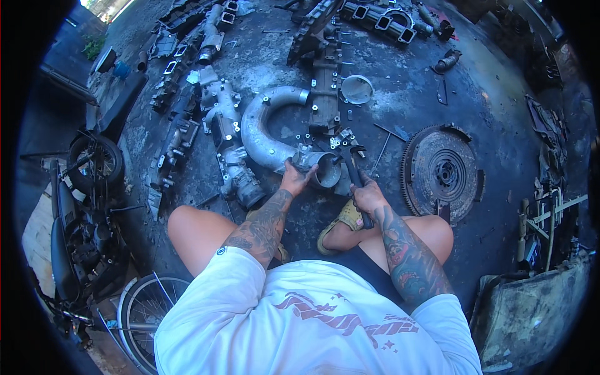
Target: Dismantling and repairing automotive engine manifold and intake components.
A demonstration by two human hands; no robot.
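From the head camera, looking down past the white T-shirt (312, 319), the person squats on a dark, oily concrete floor (400, 106) with metal engine parts laid out all round. The left hand (295, 178) is closed over the flange end of a curved cast-aluminium intake pipe (256, 125), fingers wrapped on the housing where the pipe meets a short round throttle-body mouth (327, 170). The right hand (367, 195) is clenched round the dark handle of an adjustable wrench (354, 164), whose head sits just at the far side of that round mouth; whether it bites a bolt I cannot tell.

The pipe lies on the floor directly ahead of the knees, its bend sweeping away from the person and to their left. It looks stiff and fairly heavy for its size — cast metal, dull and probably greasy, so apt to slip or roll on its curve. The sounder hold seems to be at the flange and bolt bosses, not on the smooth bend.

Right of the pipe lies a toothed flywheel (441, 172); left of it, a ribbed aluminium manifold (228, 147); beyond it, a small round lid (357, 89). Further left of the pipe stands a motorcycle (84, 219), with a spoked bicycle wheel (144, 306) nearer the person.
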